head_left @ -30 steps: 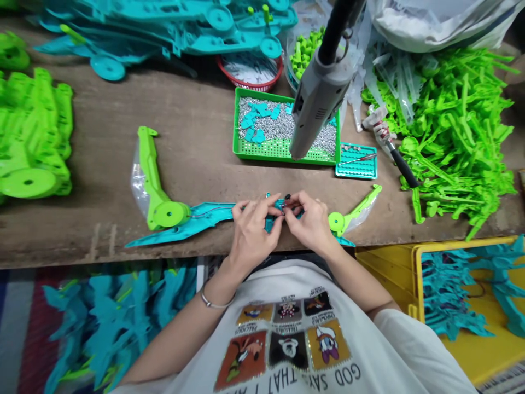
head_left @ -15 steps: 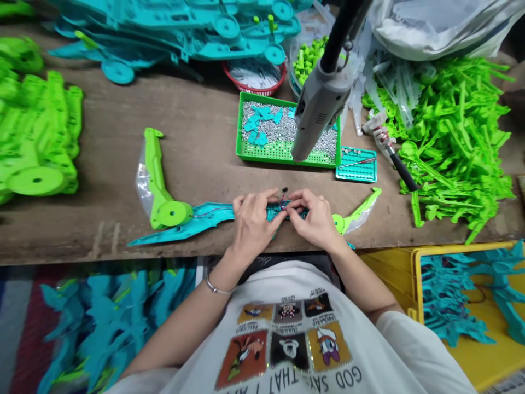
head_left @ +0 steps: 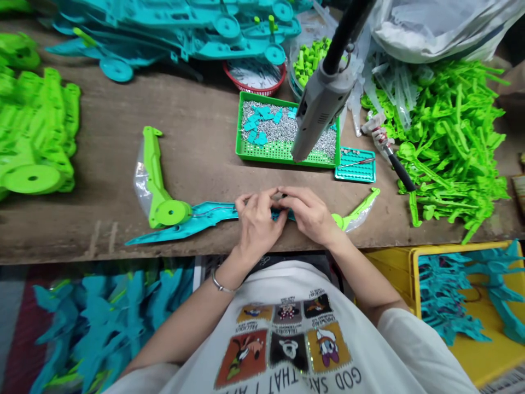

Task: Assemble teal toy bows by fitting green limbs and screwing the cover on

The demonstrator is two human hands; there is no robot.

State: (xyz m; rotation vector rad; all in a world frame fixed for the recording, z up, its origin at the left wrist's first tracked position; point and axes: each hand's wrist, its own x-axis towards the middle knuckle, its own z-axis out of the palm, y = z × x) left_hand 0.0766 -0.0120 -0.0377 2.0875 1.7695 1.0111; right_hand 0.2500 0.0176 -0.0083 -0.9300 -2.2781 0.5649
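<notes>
A long turquoise plastic shell (head_left: 209, 213) lies along the table's front edge, with a thin wire running inside it. One lime-green hinged arm (head_left: 156, 186) with a clear blade joins its left part, and a smaller lime-green arm (head_left: 361, 210) rises at the right. My left hand (head_left: 260, 221) is over the shell's middle, thumb and fingers drawn together. Beside it, my right hand (head_left: 307, 213) is closed too, its fingertips meeting the left ones. A small black part (head_left: 284, 195) shows between the fingertips; what each hand pinches is mostly hidden.
Behind the hands stand a green tray (head_left: 246, 151) of screws and a small turquoise tray (head_left: 356, 174) with a thin tool. A grey powered screwdriver (head_left: 322, 104) hangs above. Lime-green parts (head_left: 455, 158) are heaped right; turquoise shells (head_left: 176, 33) lie behind. A yellow crate (head_left: 416, 295) stands lower right.
Both hands have closed in over the shell's middle, with the fingertips now together. The small black part on its wire, which stuck up before, is now lower and mostly covered by fingers.
</notes>
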